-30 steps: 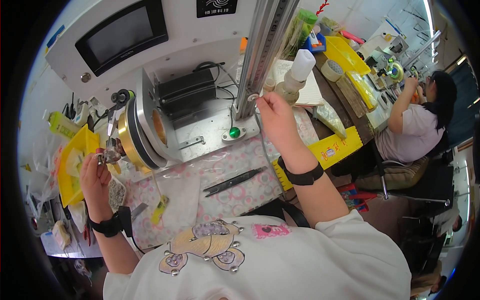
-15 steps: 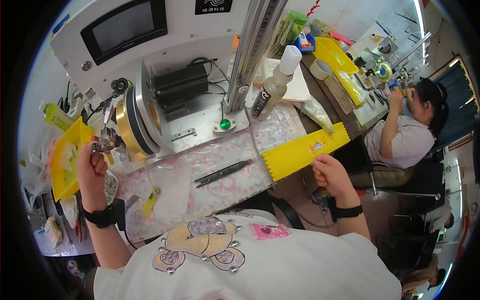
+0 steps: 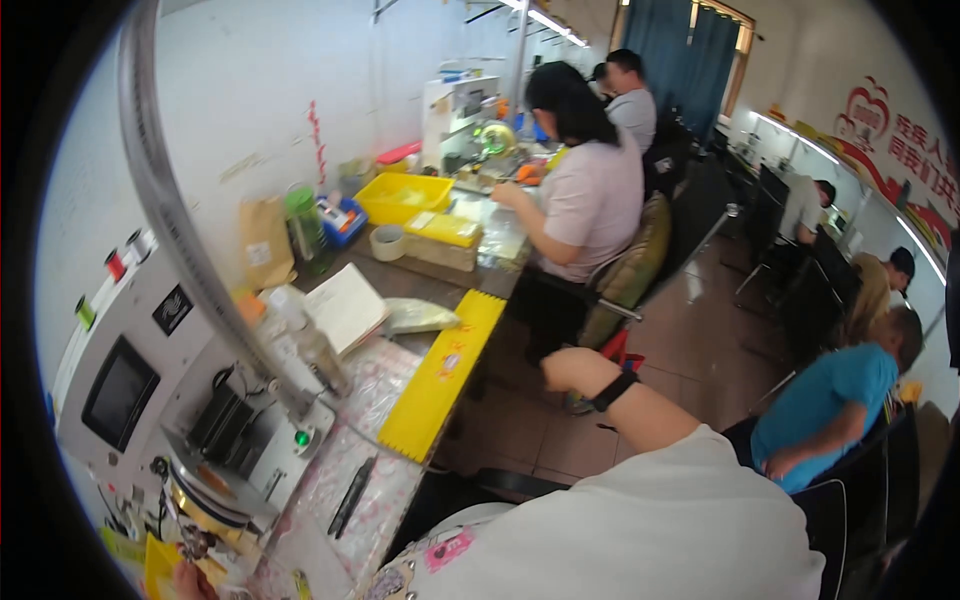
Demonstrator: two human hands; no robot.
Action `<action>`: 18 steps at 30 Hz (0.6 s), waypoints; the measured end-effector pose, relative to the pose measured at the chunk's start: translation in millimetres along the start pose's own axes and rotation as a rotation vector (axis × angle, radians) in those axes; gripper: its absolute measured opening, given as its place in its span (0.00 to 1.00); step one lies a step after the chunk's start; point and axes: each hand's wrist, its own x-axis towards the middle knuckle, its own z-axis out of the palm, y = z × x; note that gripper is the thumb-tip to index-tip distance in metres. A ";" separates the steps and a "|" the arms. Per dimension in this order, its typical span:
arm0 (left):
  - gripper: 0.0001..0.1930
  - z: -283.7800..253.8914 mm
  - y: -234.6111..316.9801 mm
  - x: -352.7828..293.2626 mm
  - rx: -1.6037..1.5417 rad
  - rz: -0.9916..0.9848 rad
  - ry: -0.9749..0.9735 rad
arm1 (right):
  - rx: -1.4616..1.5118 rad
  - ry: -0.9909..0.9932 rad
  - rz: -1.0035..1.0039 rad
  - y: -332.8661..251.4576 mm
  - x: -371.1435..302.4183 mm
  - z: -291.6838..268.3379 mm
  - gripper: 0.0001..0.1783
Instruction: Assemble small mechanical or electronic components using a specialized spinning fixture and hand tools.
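Over the floor, right of the bench edge, my right hand (image 3: 575, 372) is held out with its fingers curled closed and a black band on the wrist. Whether anything is between those fingers is hidden. My left hand (image 3: 190, 582), cut off by the lower edge, has its fingers closed at a small metal fitting (image 3: 197, 545) beside the gold-rimmed wheel (image 3: 205, 512) of a white bench machine (image 3: 180, 325). What it grips is blurred. Next to it is a yellow bin (image 3: 157, 566). A black pen-shaped tool (image 3: 353, 497) lies on the patterned plastic cover.
A yellow flat strip with zigzag ends (image 3: 442, 375) lies along the bench edge. Behind it are a notebook (image 3: 343, 305), a bottle (image 3: 322, 355), a tape roll (image 3: 387, 242) and a yellow tray (image 3: 402, 198). A co-worker (image 3: 600, 180) sits farther along; another in blue (image 3: 830, 405) sits at right.
The view has swung right and up, so the machine and my left hand now sit at lower left. My right arm reaches farther out to the right, away from the bench.
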 end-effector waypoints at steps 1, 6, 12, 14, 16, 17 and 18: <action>0.12 2.9 7.1 3.0 0.046 0.033 -0.028 | 0.061 0.159 -0.069 -15.6 -4.0 -16.5 0.15; 0.12 -20.9 30.4 15.5 0.295 0.172 -0.076 | 0.208 0.623 -0.592 -113.1 -55.6 -101.3 0.17; 0.13 -94.8 38.7 61.0 0.610 0.273 -0.018 | 0.206 0.816 -1.207 -245.6 -80.2 -179.0 0.19; 0.10 -156.5 14.7 63.9 0.579 0.344 0.011 | 0.427 0.790 -1.477 -295.7 -81.9 -186.0 0.19; 0.08 -48.2 50.9 20.5 0.620 0.097 0.144 | 0.465 0.845 -1.489 -337.7 -65.9 -181.1 0.22; 0.10 -19.0 55.9 10.5 0.600 0.389 -0.017 | 0.459 1.051 -1.563 -357.6 -53.2 -176.9 0.15; 0.13 18.9 74.9 4.5 0.694 0.390 -0.053 | 0.527 1.025 -1.479 -368.8 -50.3 -179.7 0.15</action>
